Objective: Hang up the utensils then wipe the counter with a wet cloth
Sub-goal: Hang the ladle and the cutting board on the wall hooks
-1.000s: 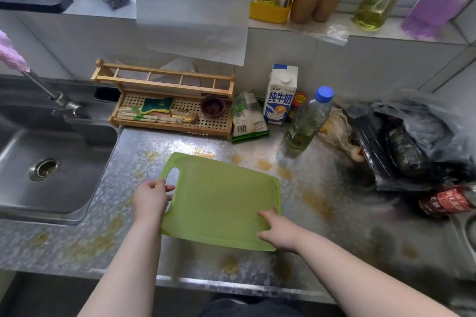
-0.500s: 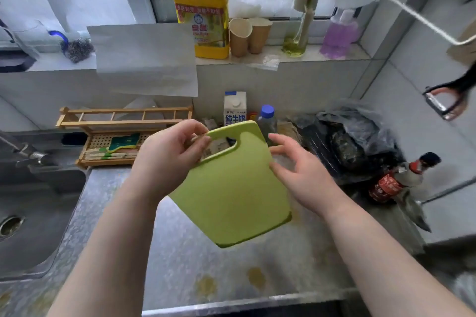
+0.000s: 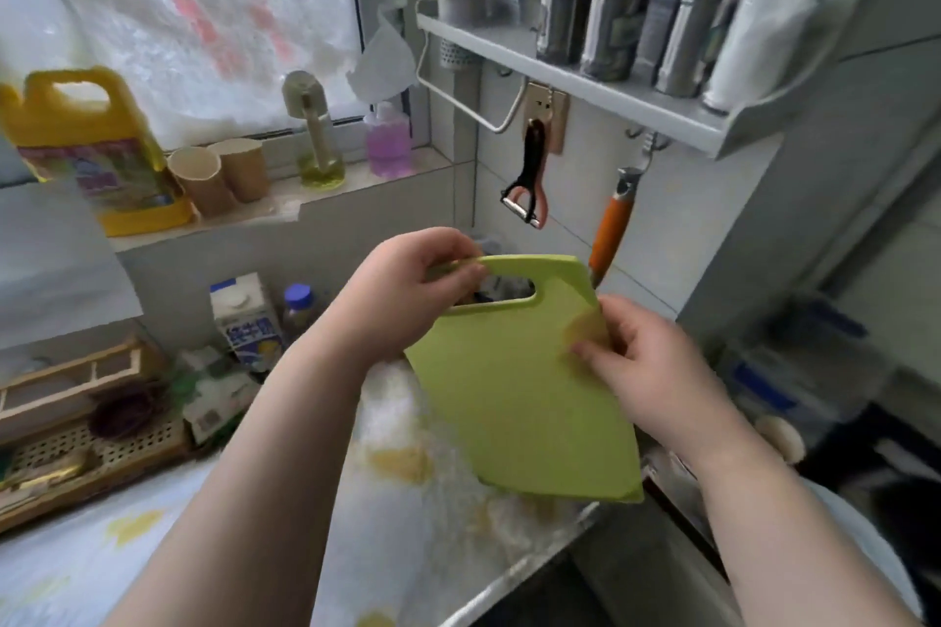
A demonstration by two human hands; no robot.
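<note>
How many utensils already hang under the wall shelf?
2: a black-and-pink peeler near the wall socket, and an orange-handled tool on a hook further right, its lower end hidden behind the green cutting board.

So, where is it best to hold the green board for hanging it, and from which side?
By the handle bar over the slot, from the left. The board is upright with the slot on top; the left hand already pinches that bar, and the right hand steadies the right edge. This looks to leave the slot free for a hook.

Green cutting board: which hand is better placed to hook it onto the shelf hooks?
Left. The left hand grips the cutting board at its handle slot; the right hand only steadies the side edge.
</note>
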